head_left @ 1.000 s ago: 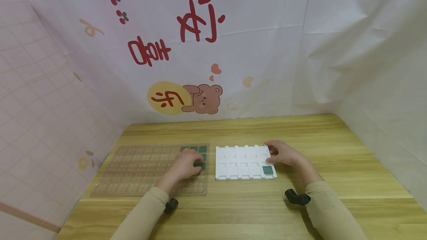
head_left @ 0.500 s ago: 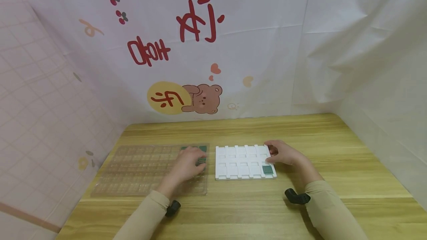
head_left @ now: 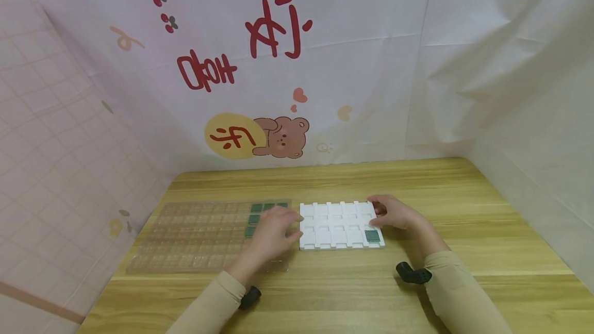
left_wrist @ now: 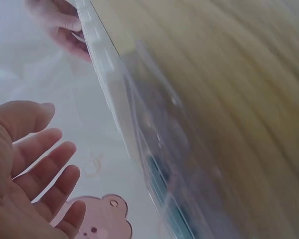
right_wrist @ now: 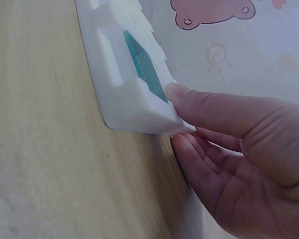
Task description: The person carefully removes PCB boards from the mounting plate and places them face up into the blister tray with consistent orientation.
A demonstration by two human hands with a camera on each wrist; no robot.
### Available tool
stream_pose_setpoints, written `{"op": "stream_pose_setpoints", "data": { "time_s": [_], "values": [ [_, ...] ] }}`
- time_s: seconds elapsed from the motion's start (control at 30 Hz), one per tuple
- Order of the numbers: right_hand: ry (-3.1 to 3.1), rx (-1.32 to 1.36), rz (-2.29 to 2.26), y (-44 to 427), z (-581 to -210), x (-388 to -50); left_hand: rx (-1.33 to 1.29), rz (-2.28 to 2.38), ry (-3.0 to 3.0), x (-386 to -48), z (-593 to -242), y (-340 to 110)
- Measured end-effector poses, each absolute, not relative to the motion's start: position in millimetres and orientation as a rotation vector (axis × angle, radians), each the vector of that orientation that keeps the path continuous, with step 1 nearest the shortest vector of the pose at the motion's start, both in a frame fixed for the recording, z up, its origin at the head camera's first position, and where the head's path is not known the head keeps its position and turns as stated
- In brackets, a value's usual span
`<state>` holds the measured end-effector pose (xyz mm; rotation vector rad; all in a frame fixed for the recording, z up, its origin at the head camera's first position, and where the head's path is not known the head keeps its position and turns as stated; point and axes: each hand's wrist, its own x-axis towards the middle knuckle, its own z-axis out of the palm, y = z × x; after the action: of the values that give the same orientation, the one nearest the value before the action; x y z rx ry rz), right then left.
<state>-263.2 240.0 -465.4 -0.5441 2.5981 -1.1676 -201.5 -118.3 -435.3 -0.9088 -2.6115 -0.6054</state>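
In the head view my left hand (head_left: pixel 275 231) is over the right end of the clear plastic tray (head_left: pixel 185 236), its fingertips near the left edge of the white compartment tray (head_left: pixel 325 226). The left wrist view shows the thumb and relaxed fingers apart, with nothing visible between them. Several green circuit-board squares (head_left: pixel 257 207) sit in the clear tray, partly hidden by this hand. My right hand (head_left: pixel 396 214) holds the white tray's right edge between thumb and fingers. One green square (head_left: pixel 372 236) lies in the tray's front right compartment; in the right wrist view it looks tilted.
Both trays lie side by side on a wooden table (head_left: pixel 325 293). A white printed cloth (head_left: pixel 371 66) hangs behind it and along the sides. A black device (head_left: pixel 413 274) is strapped at the right wrist, another (head_left: pixel 250 298) at the left.
My left hand has lifted from the green squares and moved right toward the white tray, uncovering squares at the left of the group. The right hand has stayed on the tray's edge.
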Motion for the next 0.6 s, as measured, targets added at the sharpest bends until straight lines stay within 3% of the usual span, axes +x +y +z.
{"op": "stream_pose_setpoints", "data": {
  "time_s": [0.6],
  "values": [
    [2.595,-0.528,-1.166,238,-463,-262,-1.015,-0.443,-2.492,-193,-433,-58]
  ]
}}
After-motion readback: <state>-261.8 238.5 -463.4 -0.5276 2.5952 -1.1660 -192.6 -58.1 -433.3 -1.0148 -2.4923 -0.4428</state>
